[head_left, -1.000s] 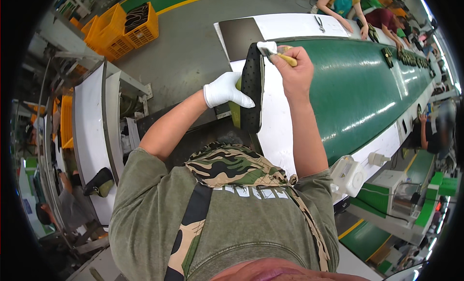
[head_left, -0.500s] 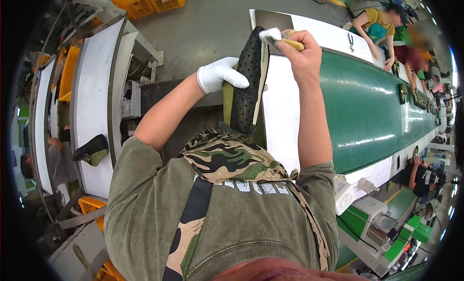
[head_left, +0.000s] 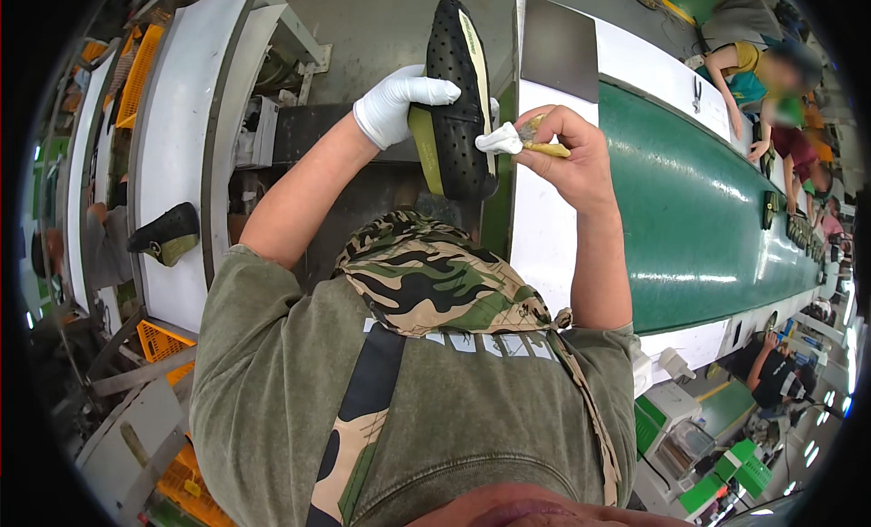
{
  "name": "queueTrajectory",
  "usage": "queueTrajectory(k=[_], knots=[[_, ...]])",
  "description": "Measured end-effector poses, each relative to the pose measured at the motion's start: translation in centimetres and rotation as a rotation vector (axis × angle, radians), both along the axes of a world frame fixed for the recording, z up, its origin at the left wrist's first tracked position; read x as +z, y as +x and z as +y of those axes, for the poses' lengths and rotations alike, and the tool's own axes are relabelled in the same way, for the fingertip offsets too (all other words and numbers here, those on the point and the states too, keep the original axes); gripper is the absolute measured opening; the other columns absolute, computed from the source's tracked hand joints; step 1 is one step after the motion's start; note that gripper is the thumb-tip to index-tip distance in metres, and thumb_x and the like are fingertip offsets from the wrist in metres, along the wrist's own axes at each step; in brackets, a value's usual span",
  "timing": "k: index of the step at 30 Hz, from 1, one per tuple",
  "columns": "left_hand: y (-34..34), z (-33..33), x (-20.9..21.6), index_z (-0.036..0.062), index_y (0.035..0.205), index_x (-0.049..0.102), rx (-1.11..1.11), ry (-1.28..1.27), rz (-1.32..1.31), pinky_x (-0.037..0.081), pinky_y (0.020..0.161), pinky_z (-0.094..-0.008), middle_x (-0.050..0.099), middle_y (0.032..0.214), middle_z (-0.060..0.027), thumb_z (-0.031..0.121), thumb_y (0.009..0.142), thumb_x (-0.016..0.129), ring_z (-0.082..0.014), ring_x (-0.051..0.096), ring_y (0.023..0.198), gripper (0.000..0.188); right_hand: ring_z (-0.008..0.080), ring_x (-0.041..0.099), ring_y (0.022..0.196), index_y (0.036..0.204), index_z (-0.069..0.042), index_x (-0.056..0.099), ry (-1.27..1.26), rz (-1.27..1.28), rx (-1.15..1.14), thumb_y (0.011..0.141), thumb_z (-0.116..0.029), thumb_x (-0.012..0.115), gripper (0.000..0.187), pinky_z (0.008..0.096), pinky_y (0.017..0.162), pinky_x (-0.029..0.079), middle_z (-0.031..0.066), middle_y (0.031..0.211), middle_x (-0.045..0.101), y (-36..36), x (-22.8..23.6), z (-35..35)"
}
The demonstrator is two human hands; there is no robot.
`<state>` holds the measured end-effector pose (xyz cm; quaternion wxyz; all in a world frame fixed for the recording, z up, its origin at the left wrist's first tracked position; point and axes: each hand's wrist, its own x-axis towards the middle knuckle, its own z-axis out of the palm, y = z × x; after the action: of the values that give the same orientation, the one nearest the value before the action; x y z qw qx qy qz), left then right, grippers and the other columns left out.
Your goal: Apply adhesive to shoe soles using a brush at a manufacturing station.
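My left hand (head_left: 399, 105), in a white glove, is closed round a black shoe (head_left: 454, 101) with a dotted surface, a cream strip along its right edge and an olive-green panel. Its toe points away from me. Bare but for yellowish pieces (head_left: 547, 150) at its fingertips, my right hand (head_left: 576, 155) pinches a white wad of cloth (head_left: 499, 140). That wad touches or nearly touches the cream strip near the shoe's closer end. Whether the yellowish pieces are finger coverings or part of what I hold, I cannot tell.
Right of me runs a green conveyor belt (head_left: 689, 209) with white side ledges; a dark flat sheet (head_left: 561, 51) lies on the near ledge. Co-workers (head_left: 739, 73) sit along it. On the left, another black-and-olive shoe (head_left: 168, 235) rests on a white rack shelf (head_left: 186, 101). An orange crate (head_left: 163, 341) sits low.
The white wad has moved down along the shoe's right edge, from near the toe to near the closer end. The shoe has shifted slightly away and to the left with my left hand.
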<state>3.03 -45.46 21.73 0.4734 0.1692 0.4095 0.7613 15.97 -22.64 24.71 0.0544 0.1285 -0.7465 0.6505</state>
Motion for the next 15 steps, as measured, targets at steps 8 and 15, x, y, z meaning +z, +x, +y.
queueTrajectory(k=[8, 15], knots=[[-0.6, 0.2, -2.0, -0.0054, 0.125, 0.055, 0.103, 0.002, -0.059, 0.05, 0.099, -0.0438, 0.064, 0.119, -0.0244, 0.022, 0.081, 0.067, -0.0323, 0.065, 0.106, 0.053, 0.0148, 0.06, 0.092, 0.079, -0.006, 0.054, -0.04, -0.039, 0.085, 0.074, 0.002, 0.076, 0.025, 0.0278, 0.077, 0.046, 0.0081, 0.094, 0.065, 0.5, -0.9, 1.2], [-1.2, 0.3, -2.6, -0.0044, 0.129, 0.052, 0.099, 0.037, -0.071, 0.05, 0.1, -0.0444, 0.062, 0.122, -0.0252, 0.024, 0.08, 0.069, -0.0334, 0.064, 0.11, 0.059, 0.0149, 0.059, 0.09, 0.079, -0.006, 0.054, -0.006, -0.026, 0.074, 0.074, 0.002, 0.076, 0.024, 0.0288, 0.078, 0.046, 0.0083, 0.095, 0.065, -0.4, -1.0, 0.9]])
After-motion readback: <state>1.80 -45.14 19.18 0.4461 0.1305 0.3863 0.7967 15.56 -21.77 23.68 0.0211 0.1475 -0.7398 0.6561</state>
